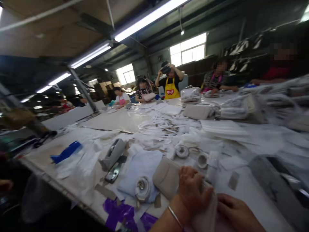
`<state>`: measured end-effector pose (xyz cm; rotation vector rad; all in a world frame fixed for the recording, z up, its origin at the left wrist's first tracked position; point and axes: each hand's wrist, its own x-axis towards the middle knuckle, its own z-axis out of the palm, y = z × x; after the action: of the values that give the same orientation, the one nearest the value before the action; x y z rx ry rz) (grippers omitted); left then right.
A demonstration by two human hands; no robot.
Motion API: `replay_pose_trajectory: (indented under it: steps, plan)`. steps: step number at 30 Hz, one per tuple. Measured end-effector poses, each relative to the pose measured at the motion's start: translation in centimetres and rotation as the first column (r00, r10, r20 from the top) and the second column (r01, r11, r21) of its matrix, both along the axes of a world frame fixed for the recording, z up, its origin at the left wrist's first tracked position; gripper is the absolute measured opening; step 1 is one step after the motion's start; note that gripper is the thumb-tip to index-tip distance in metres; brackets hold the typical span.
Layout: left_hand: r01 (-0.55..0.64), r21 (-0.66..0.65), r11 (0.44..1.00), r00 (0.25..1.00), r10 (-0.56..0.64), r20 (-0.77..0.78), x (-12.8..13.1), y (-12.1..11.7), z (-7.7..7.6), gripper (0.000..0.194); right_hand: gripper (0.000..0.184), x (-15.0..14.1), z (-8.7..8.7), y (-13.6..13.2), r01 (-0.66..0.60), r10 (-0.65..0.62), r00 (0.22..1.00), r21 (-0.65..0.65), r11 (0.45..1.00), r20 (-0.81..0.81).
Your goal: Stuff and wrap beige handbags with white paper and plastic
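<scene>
Low in the head view, my left hand (193, 191), with a bracelet at the wrist, closes its curled fingers over the top of a pale beige bag-like piece (207, 214). My right hand (238, 212) grips the same piece by its right side, fingers closed; its lower part runs out of the frame. Just left of my left hand, a beige bag with a rounded flap (165, 177) lies on the table. Beside that bag are a folded light-blue cloth (151, 161) and a roll of white strap (143, 188) on top of it.
A grey tape dispenser (112, 154) stands to the left, a larger grey machine (277, 187) to the right. Purple plastic (119, 211), a blue tool (66, 152) and white rolls (182, 151) lie about. Stacked wrapped bags (231, 106) stand farther back. Several people sit or stand across the table.
</scene>
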<state>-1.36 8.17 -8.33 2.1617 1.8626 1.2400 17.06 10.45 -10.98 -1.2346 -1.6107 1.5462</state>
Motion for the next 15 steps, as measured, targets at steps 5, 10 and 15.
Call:
replay_pose_trajectory:
  steps: [5,10,15]
  plan:
    - [0.034,-0.052,0.998,0.999,-0.033,0.012,0.3,0.2,1.2,0.024,0.035,-1.3,1.0,-0.3,0.046,-0.101,0.966,-0.228,0.973,-0.237]
    - [-0.071,-0.061,0.996,0.997,0.072,0.016,3.1,0.9,-0.2,0.019,0.040,1.0,2.7,-0.8,-0.042,-0.042,0.963,-0.303,0.952,-0.265]
    - [-0.182,-0.034,0.983,0.983,0.183,0.030,5.9,1.7,-1.8,0.022,0.039,4.2,3.3,0.4,-0.149,0.114,0.973,-0.167,0.975,-0.198]
